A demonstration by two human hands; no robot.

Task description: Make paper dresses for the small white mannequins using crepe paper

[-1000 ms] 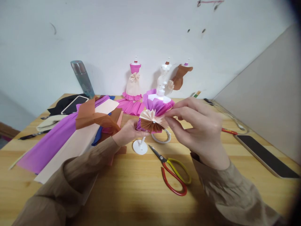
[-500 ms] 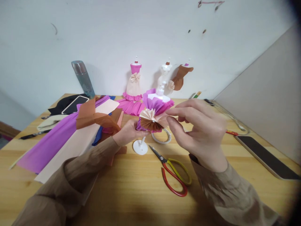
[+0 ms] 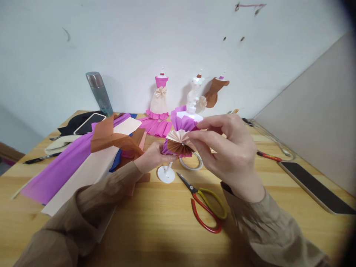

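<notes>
Purple-clad mannequin (image 3: 184,123) in L hand (image 3: 152,157) grip; R hand (image 3: 230,152) grip narrow @ rosette (image 3: 180,144), hold unclear.

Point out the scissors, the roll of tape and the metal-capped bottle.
Scissors (image 3: 191,188): head view, on the pivot between blades and handles.
Roll of tape (image 3: 191,167): head view, on the near side of its ring.
Metal-capped bottle (image 3: 102,97): head view, on the body below the cap.

Open wood (image 3: 155,218) left of scissors (image 3: 191,188)

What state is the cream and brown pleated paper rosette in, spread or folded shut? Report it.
Spread: the rosette fans out in pleats around a shiny centre, cream above, brown below; the right hand partly hides it.
</notes>
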